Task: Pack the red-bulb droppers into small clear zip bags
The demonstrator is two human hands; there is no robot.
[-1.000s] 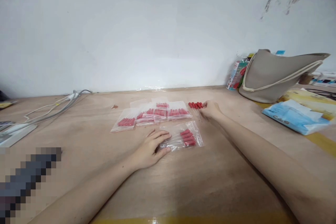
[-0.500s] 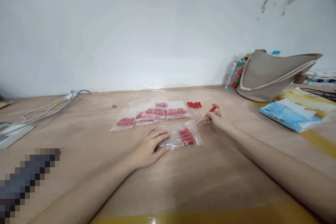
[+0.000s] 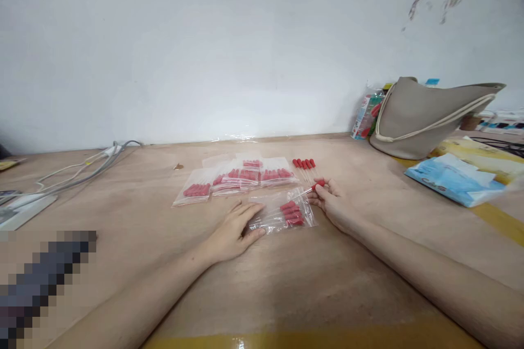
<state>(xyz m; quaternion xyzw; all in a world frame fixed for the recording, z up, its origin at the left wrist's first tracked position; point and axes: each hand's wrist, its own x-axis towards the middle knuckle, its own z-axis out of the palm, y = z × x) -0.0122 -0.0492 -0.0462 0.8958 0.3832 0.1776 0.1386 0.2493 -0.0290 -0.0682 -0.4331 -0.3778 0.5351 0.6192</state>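
My left hand lies on the left end of a clear zip bag, fingers stretched out and thumb apart. Inside that bag are several glass droppers with red rubber bulbs, their bulbs toward the right. My right hand pinches one dropper by its red bulb. Its thin tube points left over the bag's upper right edge; whether the tip is inside I cannot tell. Just beyond this hand lies a row of several loose droppers.
Several filled dropper bags lie overlapping behind the near bag. At right are a blue tissue pack, a grey bag with rope handles and a printed package. Cables run along the left; a blurred dark object is at front left.
My right hand has moved left and slightly toward me, bringing the dropper from beside the loose row to the bag's right end. My left hand has stayed on the bag.
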